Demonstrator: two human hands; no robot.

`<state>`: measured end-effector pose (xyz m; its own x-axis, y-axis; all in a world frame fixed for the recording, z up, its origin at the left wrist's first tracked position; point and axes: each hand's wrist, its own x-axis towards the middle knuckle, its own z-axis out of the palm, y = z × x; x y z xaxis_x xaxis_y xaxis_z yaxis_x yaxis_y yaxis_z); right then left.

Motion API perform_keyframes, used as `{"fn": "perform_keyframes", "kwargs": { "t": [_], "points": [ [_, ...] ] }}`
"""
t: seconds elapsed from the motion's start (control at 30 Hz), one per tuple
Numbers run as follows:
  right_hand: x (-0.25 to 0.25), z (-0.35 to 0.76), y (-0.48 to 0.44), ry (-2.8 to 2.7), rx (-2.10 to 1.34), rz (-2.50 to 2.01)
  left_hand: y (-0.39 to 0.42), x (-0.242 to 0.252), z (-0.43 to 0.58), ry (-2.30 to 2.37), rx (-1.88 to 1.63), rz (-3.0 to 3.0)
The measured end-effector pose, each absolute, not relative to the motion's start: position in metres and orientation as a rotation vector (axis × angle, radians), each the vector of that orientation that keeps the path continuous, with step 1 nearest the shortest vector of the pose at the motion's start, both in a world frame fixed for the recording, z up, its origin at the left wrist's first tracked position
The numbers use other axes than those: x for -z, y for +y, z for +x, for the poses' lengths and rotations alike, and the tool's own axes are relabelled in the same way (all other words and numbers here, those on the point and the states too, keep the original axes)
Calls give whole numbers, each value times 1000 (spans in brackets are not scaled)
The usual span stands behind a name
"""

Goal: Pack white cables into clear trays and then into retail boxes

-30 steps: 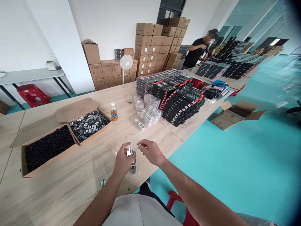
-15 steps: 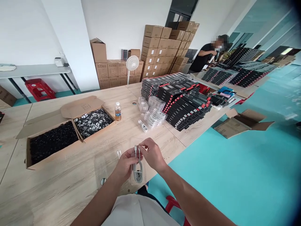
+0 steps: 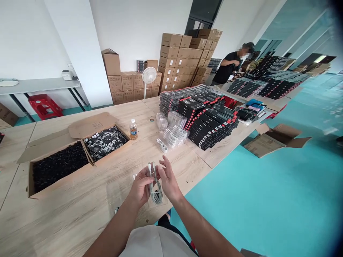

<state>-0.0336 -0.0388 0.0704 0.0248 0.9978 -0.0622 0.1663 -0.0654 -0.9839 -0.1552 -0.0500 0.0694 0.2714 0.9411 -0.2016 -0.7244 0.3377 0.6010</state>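
In front of me, a coiled grey-white cable point(image 3: 154, 189) with two upright connectors rests against a clear plastic tray point(image 3: 164, 198) bearing a round black label. My left hand point(image 3: 140, 187) is closed on the cable, its thumb across the strands below the connectors. My right hand point(image 3: 168, 178) is at the tray's right side, fingers stretched and apart; whether it touches the tray I cannot tell. To the left, another clear plastic piece point(image 3: 114, 196) with a round label lies on the table, partly under my left forearm. Behind my left hand a white connector tip point(image 3: 134, 176) shows.
Two open cartons hold small black parts point(image 3: 61, 166) and black-and-white labels point(image 3: 105, 142). Beside them stands a bottle point(image 3: 133, 129). Packed cables point(image 3: 175, 135) lie before stacked black boxes point(image 3: 211, 123). An open carton point(image 3: 276, 141) sits on the floor; a co-worker point(image 3: 230, 66) stands behind.
My right hand has let go of the connector and spread its fingers beside the tray. My left hand stays on the cable, and the connectors have tilted slightly left.
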Motion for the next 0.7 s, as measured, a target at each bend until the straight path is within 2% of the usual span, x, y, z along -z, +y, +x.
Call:
{"fn": "perform_keyframes", "kwargs": {
  "t": [0.33,0.7],
  "points": [
    [-76,-11,-79,-1225,-1663,-1201,-41,-76,-173,580,-1214,338],
    [-59,-20,-89,-1024,-1658,-1174,-39,-78,-169,742,-1189,363]
  ]
}}
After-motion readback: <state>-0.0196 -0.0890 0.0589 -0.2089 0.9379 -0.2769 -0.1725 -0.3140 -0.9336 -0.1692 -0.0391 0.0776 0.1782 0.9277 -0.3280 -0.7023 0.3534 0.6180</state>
